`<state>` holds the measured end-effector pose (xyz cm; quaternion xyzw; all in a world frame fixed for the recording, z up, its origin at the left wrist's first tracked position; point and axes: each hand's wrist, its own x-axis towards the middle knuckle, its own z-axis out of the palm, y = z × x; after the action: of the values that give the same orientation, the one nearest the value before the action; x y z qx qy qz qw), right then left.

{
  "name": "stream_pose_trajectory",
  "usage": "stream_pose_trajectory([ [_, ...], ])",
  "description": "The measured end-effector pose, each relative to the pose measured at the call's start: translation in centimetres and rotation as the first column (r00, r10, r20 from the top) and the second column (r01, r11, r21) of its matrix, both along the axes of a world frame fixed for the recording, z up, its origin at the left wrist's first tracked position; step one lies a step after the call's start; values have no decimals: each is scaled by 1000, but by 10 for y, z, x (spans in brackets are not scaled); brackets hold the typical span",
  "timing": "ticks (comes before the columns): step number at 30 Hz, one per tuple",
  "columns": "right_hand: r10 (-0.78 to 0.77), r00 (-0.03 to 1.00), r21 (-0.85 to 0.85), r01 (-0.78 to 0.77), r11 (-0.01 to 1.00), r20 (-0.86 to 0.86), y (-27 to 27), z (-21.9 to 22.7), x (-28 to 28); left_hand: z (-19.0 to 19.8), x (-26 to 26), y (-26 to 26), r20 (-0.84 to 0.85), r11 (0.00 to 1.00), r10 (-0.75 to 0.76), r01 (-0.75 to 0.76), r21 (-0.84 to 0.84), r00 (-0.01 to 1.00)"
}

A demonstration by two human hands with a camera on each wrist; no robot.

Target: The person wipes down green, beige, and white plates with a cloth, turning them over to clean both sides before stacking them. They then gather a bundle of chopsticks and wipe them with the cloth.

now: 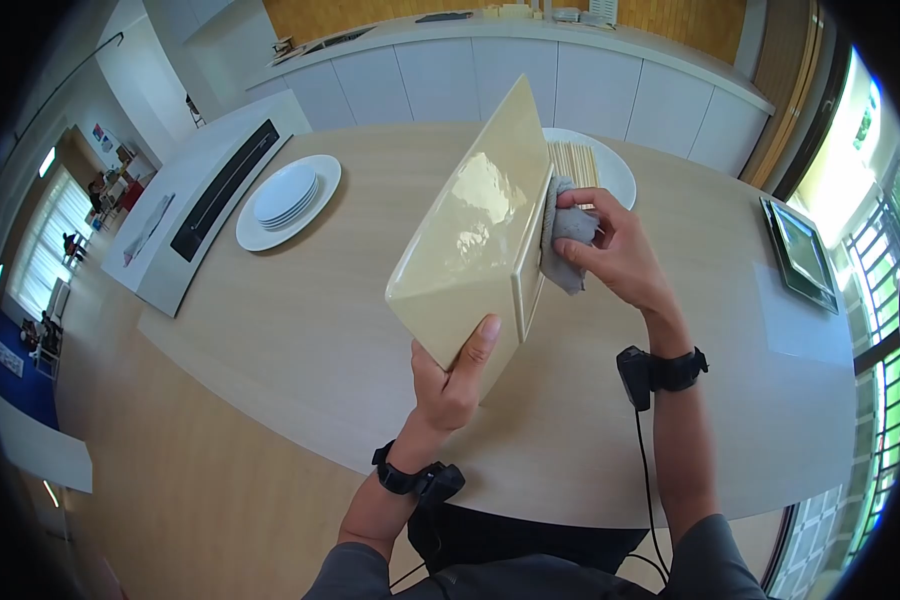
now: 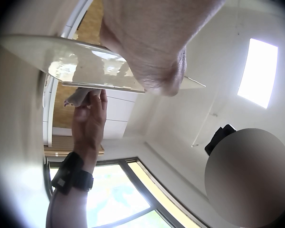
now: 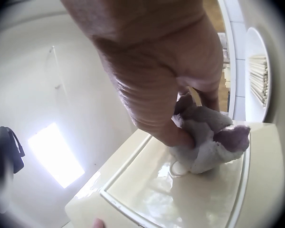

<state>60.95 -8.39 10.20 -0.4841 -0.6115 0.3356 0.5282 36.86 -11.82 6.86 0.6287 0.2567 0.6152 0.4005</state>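
Cream dish (image 1: 470, 220), square and glazed, is held up on edge and tilted over the table (image 1: 320, 330), in front of the person's body. Left hand (image 1: 448, 385) grips it by a lower corner, thumb laid on the glossy face, the other fingers mostly hidden behind. Right hand (image 1: 625, 250) pinches a bunched grey cloth (image 1: 570, 240) against the underside, inside the raised foot rim (image 3: 241, 185). Handling, judged by look: stiff, probably ceramic, moderately heavy, brittle at the corners; the glaze likely slick, more so if the cloth is damp, which I cannot tell. The one-corner hold leaves much weight beyond the thumb; a steadier hold would be palm under the lower edge, fingers against the foot rim. Edges: far corner points up toward the white plate (image 1: 620, 175) bearing pale sticks (image 1: 574, 162), the nearest hazard if the dish swings forward. Stacked small plates (image 1: 285, 195) on a larger plate (image 1: 255, 240) stand well apart to the left, so more turning room lies that side. Table's near edge runs close by the forearms; lowering should stay inside it.
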Motion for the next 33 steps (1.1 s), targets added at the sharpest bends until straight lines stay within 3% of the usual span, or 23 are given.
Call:
stream_pose_trajectory([
  [2, -3, 1000, -27, 2, 1000, -23, -5, 9, -3, 0, -1, 0, -27, 1000, -11, 11, 2, 1000],
  [4, 40, 973, 14, -38, 999, -227, -9, 19, -12, 0, -2, 0, -36, 1000, -11, 11, -3, 999],
  [8, 43, 947, 82, -17, 996, -318, -11, 24, -22, 1, 0, 0, -18, 1000, -8, 7, -12, 1000],
  [10, -4, 996, 370, 39, 928, -94, -5, 16, -25, 2, 1, -1, -10, 1000, -1, 1, -7, 1000],
  [11, -5, 996, 370, 39, 928, -94, -3, 14, -26, 2, 1, -1, -2, 1000, 5, -5, -3, 1000],
  [13, -152, 988, 381, 130, 915, 28, -2, 12, -29, 2, 2, 0, 3, 1000, 3, -3, -11, 1000],
  [17, -188, 980, 384, 152, 911, 58, -8, 17, -31, 1, 1, -1, 17, 999, -16, 16, -28, 1000],
  [19, -147, 980, 416, 80, 906, 131, -10, 16, -28, -1, 1, 0, 15, 1000, -8, 8, -18, 1000],
  [23, -123, 989, 401, 81, 912, 80, -8, 15, -30, 1, 1, 0, 18, 1000, -7, 7, -7, 1000],
  [25, -140, 984, 288, 166, 943, -109, -7, 15, -34, 0, 1, 0, 5, 1000, -13, 13, -10, 1000],
  [29, -146, 989, 369, 135, 919, 0, -10, 16, -31, -1, 0, 0, 5, 1000, -25, 25, -15, 1000],
  [31, -44, 996, 378, 11, 926, 79, -14, 19, -30, 1, 1, 0, 16, 1000, -12, 12, -21, 1000],
  [33, -32, 997, 379, 1, 926, 76, -14, 19, -30, 2, 2, 0, 24, 1000, 1, 0, -29, 1000],
])
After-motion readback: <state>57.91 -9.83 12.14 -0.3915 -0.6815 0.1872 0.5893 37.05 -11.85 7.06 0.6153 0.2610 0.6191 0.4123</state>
